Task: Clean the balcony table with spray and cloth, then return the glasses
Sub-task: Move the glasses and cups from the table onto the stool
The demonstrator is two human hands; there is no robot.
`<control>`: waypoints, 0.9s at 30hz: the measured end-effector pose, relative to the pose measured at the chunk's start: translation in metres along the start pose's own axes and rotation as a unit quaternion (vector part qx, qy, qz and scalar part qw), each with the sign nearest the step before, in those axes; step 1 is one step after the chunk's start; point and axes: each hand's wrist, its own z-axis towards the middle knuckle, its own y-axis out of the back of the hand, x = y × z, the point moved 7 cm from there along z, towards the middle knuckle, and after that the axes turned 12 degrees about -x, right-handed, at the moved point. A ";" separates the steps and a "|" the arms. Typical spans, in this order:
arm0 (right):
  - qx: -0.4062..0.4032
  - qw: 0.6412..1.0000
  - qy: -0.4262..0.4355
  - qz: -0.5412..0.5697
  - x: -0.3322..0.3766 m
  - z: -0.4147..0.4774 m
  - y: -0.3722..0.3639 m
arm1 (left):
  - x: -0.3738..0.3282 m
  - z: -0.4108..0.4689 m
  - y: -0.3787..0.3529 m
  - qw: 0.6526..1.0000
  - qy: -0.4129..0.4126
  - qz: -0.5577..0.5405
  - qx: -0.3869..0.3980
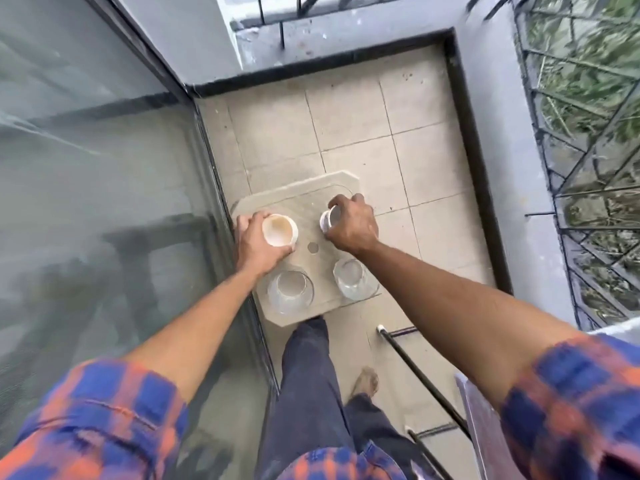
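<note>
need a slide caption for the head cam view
Left hand grips a cream cup and right hand a small pale cup at the balcony table, two clear glasses standing nearer.

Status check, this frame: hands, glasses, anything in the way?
Both busy: left hand grips white cup; right hand grips small glass. Free on table: near-left glass, near-right glass. Nothing blocks either hand.
</note>
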 end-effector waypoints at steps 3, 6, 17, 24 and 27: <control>-0.004 1.000 0.011 -0.018 -0.001 -0.001 -0.012 | 0.003 0.003 -0.010 0.999 -0.031 0.028 0.012; 0.024 0.999 0.015 -0.028 0.003 -0.003 -0.016 | 0.003 0.002 -0.011 0.998 -0.040 0.055 0.016; -0.001 0.990 -0.056 0.132 -0.019 -0.036 0.071 | -0.045 -0.025 0.050 0.998 -0.059 0.003 -0.031; -0.115 0.957 -0.108 0.244 -0.107 -0.118 0.182 | -0.155 -0.097 0.053 0.986 -0.128 -0.101 -0.028; -0.197 0.917 -0.174 0.300 -0.180 -0.179 0.226 | -0.213 -0.159 0.011 0.970 -0.205 -0.120 0.056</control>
